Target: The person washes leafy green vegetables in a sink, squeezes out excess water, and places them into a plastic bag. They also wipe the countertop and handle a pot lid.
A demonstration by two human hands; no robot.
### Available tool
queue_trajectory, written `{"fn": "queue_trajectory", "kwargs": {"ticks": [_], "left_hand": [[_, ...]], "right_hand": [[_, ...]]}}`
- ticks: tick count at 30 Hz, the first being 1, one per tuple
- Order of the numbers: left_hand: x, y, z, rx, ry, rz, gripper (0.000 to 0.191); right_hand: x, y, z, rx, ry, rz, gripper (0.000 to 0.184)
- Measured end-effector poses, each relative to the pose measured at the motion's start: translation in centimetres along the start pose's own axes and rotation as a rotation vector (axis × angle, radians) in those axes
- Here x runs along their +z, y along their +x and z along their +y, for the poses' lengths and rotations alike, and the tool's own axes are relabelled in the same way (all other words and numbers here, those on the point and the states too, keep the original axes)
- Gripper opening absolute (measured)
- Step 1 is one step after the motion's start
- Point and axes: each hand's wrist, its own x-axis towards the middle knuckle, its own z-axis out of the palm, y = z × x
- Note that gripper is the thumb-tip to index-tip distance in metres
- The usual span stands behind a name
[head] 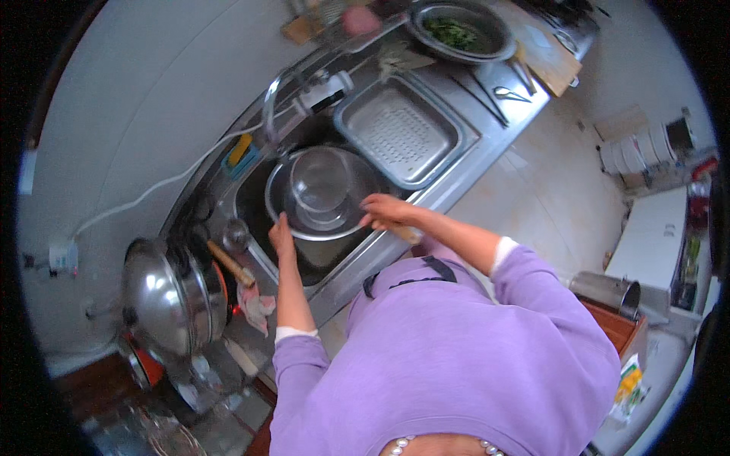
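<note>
A round metal basin (365, 171) sits in the sink (319, 253), under the curved tap (271, 105). My left hand (282, 236) grips the basin's near left rim. At the near right rim is my right hand (388, 211), its fingers curled around a light wooden handle (406, 232) that sticks out towards my body. What the handle belongs to cannot be made out. Inside the basin shows a rounded, glossy shape (322, 179); whether it is a smaller bowl or the basin's own bottom is unclear.
A perforated metal drain tray (399, 134) rests over the sink's right side. Beyond it are chopsticks (482, 100), a basin of leafy greens (456, 34) and a wooden cutting board (556, 62). At left stand a lidded metal pot (165, 296), a wooden-handled utensil (231, 262) and a cloth (256, 308).
</note>
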Motion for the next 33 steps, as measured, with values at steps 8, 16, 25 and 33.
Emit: {"fn": "queue_trajectory", "kwargs": {"ticks": [8,16,25,33], "left_hand": [[-4.6,-2.1,3.5,-0.433,-0.535,-0.247,0.042],[6.3,-6.2,9.2,-0.258,-1.237,-0.215,0.017],[16.3,-9.9,12.1,-0.395,-1.474,-0.716,0.021],[22.2,-9.5,12.6,-0.675,-1.388,-0.696,0.015]], "right_hand": [[4.7,3.6,0.5,-0.529,-1.383,0.472,0.040],[10.5,1.4,-4.8,-0.588,-0.723,0.467,0.033],[1.1,-2.7,-7.2,-0.965,-1.169,0.570,0.014],[-5.7,-9.6,-10.0,-1.073,-1.167,0.510,0.013]]}}
